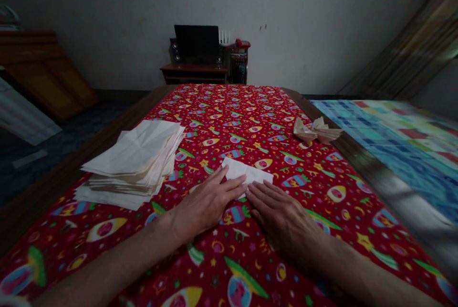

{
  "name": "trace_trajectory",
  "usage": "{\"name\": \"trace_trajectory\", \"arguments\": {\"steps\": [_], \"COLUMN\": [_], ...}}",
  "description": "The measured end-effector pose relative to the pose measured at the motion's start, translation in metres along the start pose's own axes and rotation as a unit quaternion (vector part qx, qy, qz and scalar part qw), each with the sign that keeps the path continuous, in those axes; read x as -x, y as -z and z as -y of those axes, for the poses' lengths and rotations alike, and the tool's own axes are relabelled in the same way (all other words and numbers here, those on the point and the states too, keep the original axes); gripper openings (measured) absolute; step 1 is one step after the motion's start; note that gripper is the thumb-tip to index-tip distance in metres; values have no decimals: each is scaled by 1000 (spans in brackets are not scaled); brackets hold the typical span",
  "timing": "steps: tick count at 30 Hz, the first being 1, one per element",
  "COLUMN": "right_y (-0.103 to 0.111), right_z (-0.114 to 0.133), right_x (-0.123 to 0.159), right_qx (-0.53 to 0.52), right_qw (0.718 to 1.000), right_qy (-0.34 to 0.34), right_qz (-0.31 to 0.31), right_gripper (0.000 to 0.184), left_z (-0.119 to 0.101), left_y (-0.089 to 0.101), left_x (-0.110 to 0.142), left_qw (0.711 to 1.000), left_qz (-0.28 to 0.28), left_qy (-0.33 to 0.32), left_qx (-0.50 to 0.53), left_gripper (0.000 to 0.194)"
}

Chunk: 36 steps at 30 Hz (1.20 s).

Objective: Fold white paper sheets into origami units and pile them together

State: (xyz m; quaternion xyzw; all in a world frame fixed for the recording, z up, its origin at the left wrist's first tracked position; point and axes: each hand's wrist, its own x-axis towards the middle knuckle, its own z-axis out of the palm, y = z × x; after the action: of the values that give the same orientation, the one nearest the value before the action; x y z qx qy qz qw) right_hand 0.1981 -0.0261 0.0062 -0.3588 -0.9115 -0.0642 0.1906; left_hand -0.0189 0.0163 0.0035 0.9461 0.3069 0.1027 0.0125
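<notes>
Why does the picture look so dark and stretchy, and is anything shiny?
Head view: the room seems weakly lit, though the small paper shows pale; head view: the cabinet and curtain lean and stretch near the sides, probably from a wide lens; head view: a whitish shine lies on the table, along its right edge.

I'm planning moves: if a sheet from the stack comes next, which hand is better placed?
Left, I'd judge: the left hand is nearer the paper stack, while the right hand lies farther across. Both touch the white paper.
</notes>
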Motion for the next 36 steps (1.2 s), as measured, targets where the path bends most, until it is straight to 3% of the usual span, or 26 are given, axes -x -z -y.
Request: {"name": "trace_trajectory", "arguments": {"steps": [6,14,24,29,33,36], "right_y": [2,6,7,-1,-6,-7], "right_z": [1,3,8,-3,-26,-40], "right_x": [-3,-7,-6,-4,-6,-10], "right_qx": [-1,5,-16,-77,-113,-108], "right_qw": [999,994,996,994,994,993], "right_qy": [-14,-38,-40,-66,-1,47], "right_qz": [51,103,73,28,-3,16], "right_gripper": [34,37,26,26,26,23], "left_z": [11,11,11,26,42,47], "left_y": [3,5,2,-3,-6,0], "left_x": [3,1,2,5,6,6], "left_qw": [999,998,999,998,995,996], "left_qz": [35,48,25,12,-42,-51], "left_qy": [14,27,27,10,-10,-20], "left_qx": [7,35,37,54,87,64], "left_gripper": [65,56,44,51,42,36]}}
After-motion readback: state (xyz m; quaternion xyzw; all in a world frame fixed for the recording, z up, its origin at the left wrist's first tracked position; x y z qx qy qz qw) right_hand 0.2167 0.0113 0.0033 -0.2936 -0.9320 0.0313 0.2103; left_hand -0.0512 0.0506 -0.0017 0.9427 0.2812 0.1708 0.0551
